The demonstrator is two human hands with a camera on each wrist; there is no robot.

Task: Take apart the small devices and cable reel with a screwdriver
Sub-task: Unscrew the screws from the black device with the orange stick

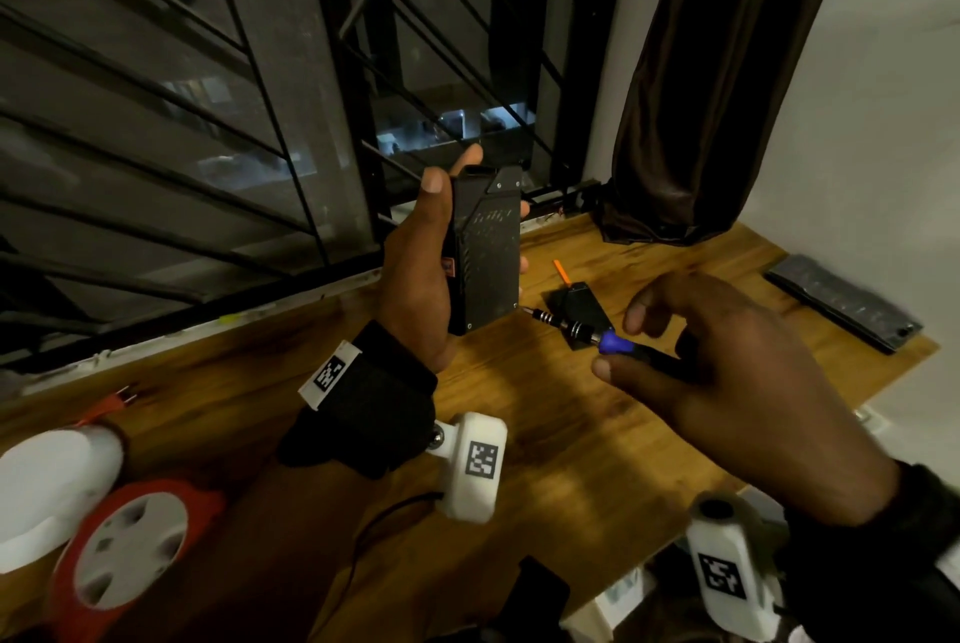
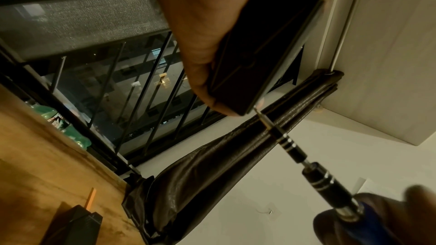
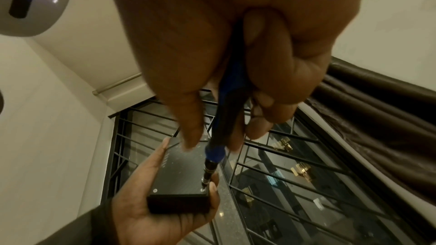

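My left hand grips a flat black device upright above the wooden table, thumb on its left edge and fingers wrapped behind. My right hand holds a screwdriver with a black-and-blue handle and ringed metal shaft. Its tip sits at a screw in the device's lower right corner. The left wrist view shows the shaft meeting the device's corner. The red and white cable reel lies at the table's lower left.
A second small black device lies on the table under the screwdriver, with an orange stick beyond it. A dark flat case rests at the far right. A white round object sits by the reel. Window bars and a brown curtain stand behind.
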